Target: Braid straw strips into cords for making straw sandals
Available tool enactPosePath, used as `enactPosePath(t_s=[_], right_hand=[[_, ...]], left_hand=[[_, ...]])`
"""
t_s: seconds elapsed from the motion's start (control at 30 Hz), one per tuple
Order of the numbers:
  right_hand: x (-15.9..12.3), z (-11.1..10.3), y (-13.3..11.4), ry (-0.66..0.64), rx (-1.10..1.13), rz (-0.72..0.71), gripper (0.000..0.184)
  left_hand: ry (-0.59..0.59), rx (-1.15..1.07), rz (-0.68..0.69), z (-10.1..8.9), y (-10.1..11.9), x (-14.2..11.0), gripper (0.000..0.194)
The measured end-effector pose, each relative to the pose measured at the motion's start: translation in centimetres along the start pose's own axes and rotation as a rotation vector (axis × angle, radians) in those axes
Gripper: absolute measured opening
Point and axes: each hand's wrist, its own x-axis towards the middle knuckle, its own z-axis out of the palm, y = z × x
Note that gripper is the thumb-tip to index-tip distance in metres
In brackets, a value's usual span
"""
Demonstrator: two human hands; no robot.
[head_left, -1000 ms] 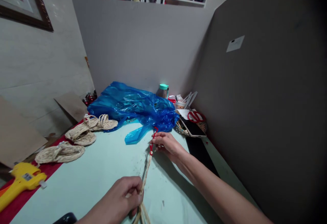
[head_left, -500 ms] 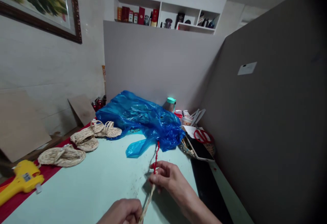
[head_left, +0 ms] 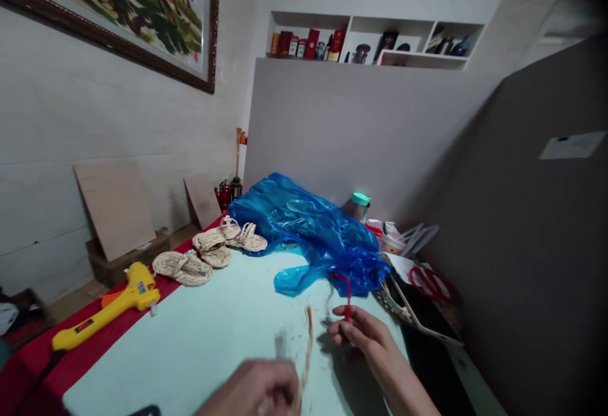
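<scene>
My right hand [head_left: 363,334] pinches a red cord [head_left: 349,296] between thumb and fingers. The cord bends up and back to the edge of a blue plastic bag [head_left: 304,226]. To its left, my left hand [head_left: 259,387] is closed around a pale straw strand [head_left: 308,346], blurred by motion. The strand's loose upper end points away from me, apart from the red cord. Its lower part runs out of view at the bottom edge.
Several woven straw sandals [head_left: 183,268] lie at the table's left side. A yellow glue gun [head_left: 107,308] rests on the red cloth [head_left: 38,365]. At the right are a tablet [head_left: 427,305], red-handled scissors [head_left: 430,283] and a cup with a green lid [head_left: 361,204].
The straw strand and red cord, together in my right fingers before, are now apart. My left hand has moved slightly up, and the view has swung left.
</scene>
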Motion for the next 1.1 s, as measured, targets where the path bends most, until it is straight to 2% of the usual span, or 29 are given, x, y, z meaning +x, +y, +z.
enactPosePath(t_s=[0.1, 0.17, 0.27, 0.43, 0.5, 0.57, 0.7, 0.9, 1.0, 1.1], right_hand=[[-0.4, 0.5, 0.3, -0.033, -0.144, -0.003, 0.013], [-0.6, 0.4, 0.1, 0.019, -0.285, -0.065, 0.014], [-0.9, -0.5, -0.9, 0.133, -0.544, -0.176, 0.021], [-1.5, -1.7, -2.7, 0.271, -0.814, -0.203, 0.035], [-1.6, -1.8, -2.9, 0.333, -0.904, -0.208, 0.036], [-1.7, -1.9, -2.7, 0.382, -1.001, -0.265, 0.036], [-1.9, -1.7, -2.1, 0.440, -1.144, -0.452, 0.028], [-2.0, -1.2, -1.5, 0.401, -1.263, -0.687, 0.021], [-2.0, -1.1, -1.1, 0.345, -1.247, -0.752, 0.022], [-1.8, -1.2, -0.9, 0.282, -1.137, -0.707, 0.022]], left_hand=[[0.130, -0.016, 0.117, -1.9, 2.7, 1.2, 0.014], [0.119, 0.019, 0.131, -2.6, 4.0, 2.9, 0.015], [0.074, 0.079, 0.163, -2.5, 4.7, 5.8, 0.016], [0.053, 0.103, 0.287, -1.2, 4.0, 9.8, 0.005], [0.065, 0.118, 0.273, -0.8, 3.5, 11.0, 0.014], [0.073, 0.142, 0.250, -0.4, 3.3, 11.8, 0.022], [0.121, 0.197, 0.253, 0.5, 3.3, 12.4, 0.024], [0.175, 0.198, 0.264, 1.3, 2.2, 13.0, 0.056], [0.137, 0.223, 0.283, 1.6, 1.3, 13.1, 0.054], [0.078, 0.264, 0.327, 1.9, 0.9, 12.9, 0.056]])
